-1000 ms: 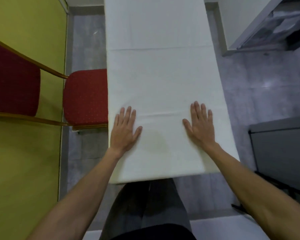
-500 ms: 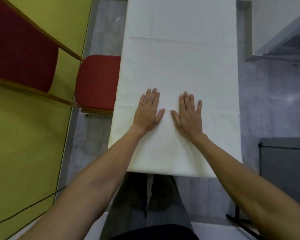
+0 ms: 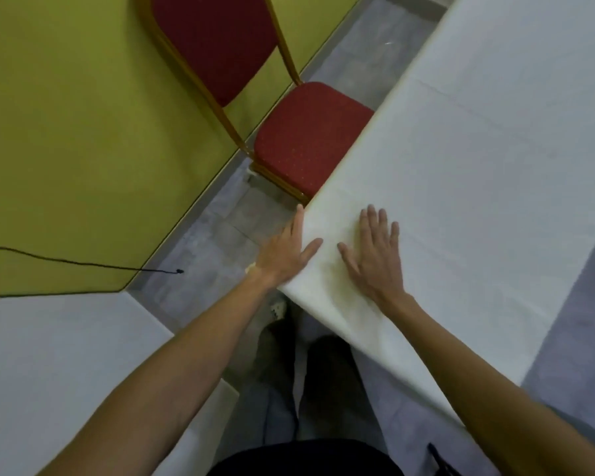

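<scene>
A long table under a white tablecloth (image 3: 478, 173) runs from the lower middle to the upper right. My right hand (image 3: 375, 255) lies flat on the cloth near the table's near left corner, fingers straight and spread. My left hand (image 3: 285, 252) is at the left edge of the same corner, its thumb on top of the cloth and its straight fingers down along the hanging side. Neither hand holds anything.
A red padded chair (image 3: 306, 135) with a gold frame stands against the table's left side, close to my left hand. A yellow-green wall (image 3: 83, 132) with a black cable (image 3: 83, 264) is at the left. Another white surface (image 3: 49, 372) sits lower left. Grey floor lies between.
My view has swung left and tilted. Both hands slid left across the cloth to the near left corner; the left hand went from flat on top to the table's edge.
</scene>
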The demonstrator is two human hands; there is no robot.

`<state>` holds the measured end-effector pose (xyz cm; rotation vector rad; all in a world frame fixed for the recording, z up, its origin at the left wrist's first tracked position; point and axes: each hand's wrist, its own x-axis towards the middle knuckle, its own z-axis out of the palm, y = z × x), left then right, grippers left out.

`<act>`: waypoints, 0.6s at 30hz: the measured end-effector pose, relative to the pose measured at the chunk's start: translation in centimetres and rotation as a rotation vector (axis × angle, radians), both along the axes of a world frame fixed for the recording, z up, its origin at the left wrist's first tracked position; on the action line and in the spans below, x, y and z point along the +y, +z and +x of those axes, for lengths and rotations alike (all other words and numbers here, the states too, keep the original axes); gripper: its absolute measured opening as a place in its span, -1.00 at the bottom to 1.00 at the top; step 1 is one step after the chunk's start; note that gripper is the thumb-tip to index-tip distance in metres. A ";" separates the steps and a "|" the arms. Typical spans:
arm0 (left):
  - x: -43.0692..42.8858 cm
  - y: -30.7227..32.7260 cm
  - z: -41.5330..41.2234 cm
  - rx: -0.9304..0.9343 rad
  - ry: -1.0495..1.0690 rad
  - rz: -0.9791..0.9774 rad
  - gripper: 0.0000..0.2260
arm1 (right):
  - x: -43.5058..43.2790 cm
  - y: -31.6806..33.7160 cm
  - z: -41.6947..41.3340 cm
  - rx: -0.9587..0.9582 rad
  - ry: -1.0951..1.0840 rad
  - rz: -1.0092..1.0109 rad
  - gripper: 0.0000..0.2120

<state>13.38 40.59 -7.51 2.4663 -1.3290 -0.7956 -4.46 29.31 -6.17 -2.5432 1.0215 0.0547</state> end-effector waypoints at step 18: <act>12.1 -6.3 0.0 0.353 0.359 -0.280 -0.64 | 9.1 -0.3 8.1 0.032 0.641 -0.099 -0.43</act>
